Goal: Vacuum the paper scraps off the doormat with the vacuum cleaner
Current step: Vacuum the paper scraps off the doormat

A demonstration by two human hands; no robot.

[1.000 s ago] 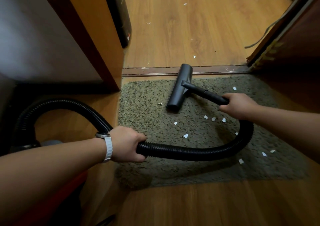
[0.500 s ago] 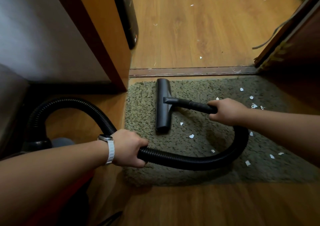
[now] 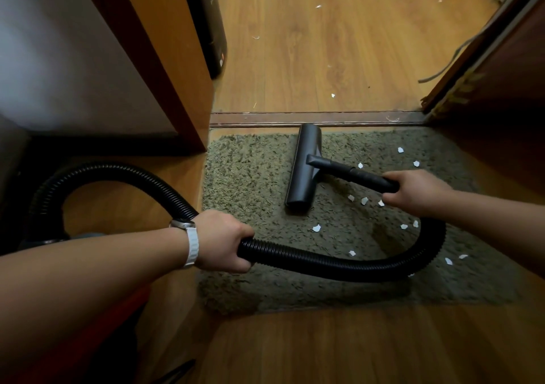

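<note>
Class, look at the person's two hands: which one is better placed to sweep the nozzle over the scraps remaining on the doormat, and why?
The right hand: it grips the wand just behind the nozzle, beside the paper scraps. The left hand only holds the hose.

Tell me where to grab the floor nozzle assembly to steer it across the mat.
Grip the rigid wand behind the nozzle head, from above on the right, as the right hand does. It is straight and stiff and turns the head directly; the ribbed hose would just flex.
</note>
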